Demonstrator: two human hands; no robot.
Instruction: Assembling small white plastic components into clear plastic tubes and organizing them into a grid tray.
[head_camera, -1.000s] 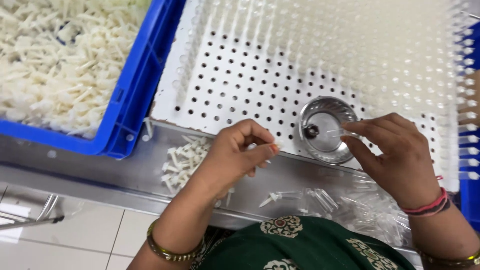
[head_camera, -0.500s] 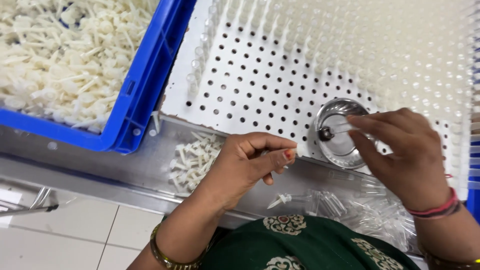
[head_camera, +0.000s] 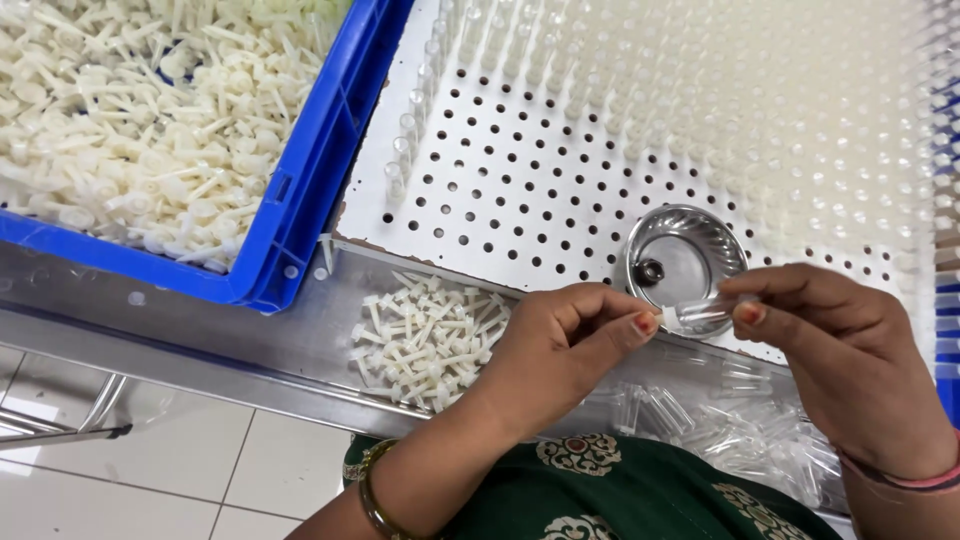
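Green patterned garment (head_camera: 600, 500) nearest camera. Heap of clear tubes (head_camera: 740, 430) on table (head_camera: 200, 330), right. Left hand (head_camera: 560, 345) pinches small white plug (head_camera: 668, 322) at fingertips; right hand (head_camera: 850, 350) pinches clear tube (head_camera: 705, 312) lying level, plug at its open end. Pile of white plugs (head_camera: 425, 340) just left. Steel bowl (head_camera: 685, 255) on white perforated rack (head_camera: 560, 150) beyond. Blue crate (head_camera: 310, 180) of white parts far left.

The crate (head_camera: 300, 190) sits left of the holed board (head_camera: 520, 190). The bowl (head_camera: 685, 255) rests on it. Plugs (head_camera: 425, 340) lie in front.
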